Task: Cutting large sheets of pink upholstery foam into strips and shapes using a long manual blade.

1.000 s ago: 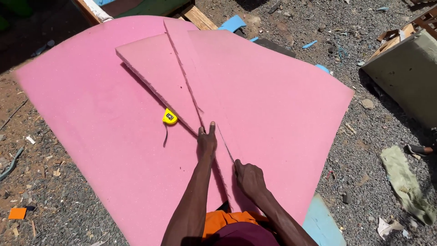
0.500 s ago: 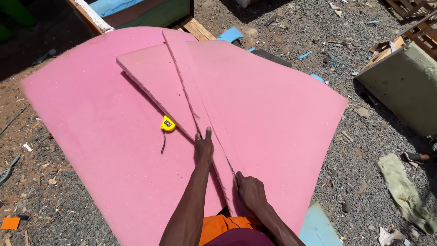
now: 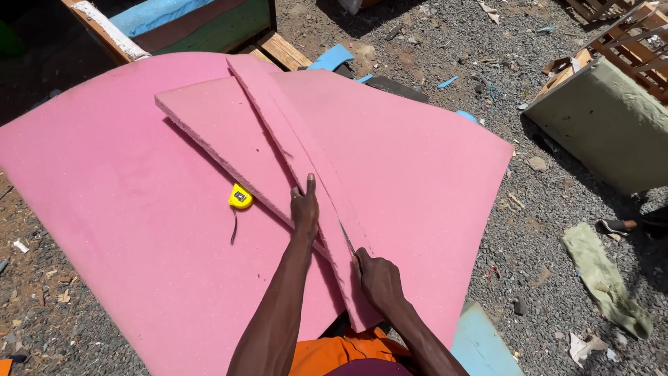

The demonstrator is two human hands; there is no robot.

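Note:
A large pink foam sheet [image 3: 118, 209] lies on gravel, with a smaller pink foam piece [image 3: 229, 132] on top of it. A long cut runs through the foam, leaving a narrow strip [image 3: 292, 139] beside it. My left hand [image 3: 305, 207] presses flat on the foam just left of the cut, thumb stretched forward. My right hand [image 3: 376, 278] is closed around the handle of a thin blade [image 3: 346, 237] that sits in the cut line, close to my body. A yellow tape measure [image 3: 241, 197] rests on the big sheet, left of my left hand.
An olive-green cushion [image 3: 605, 125] and wooden frames stand at the right. A green wooden box [image 3: 209, 24] sits at the top. Blue foam scraps [image 3: 330, 57], a light blue piece [image 3: 483, 345] and a green rag [image 3: 602, 278] lie on the gravel.
The blade and my right hand have drawn back toward my body along the cut. My left hand shifted slightly with it. The camera view drifted, so the foam sits lower and further left.

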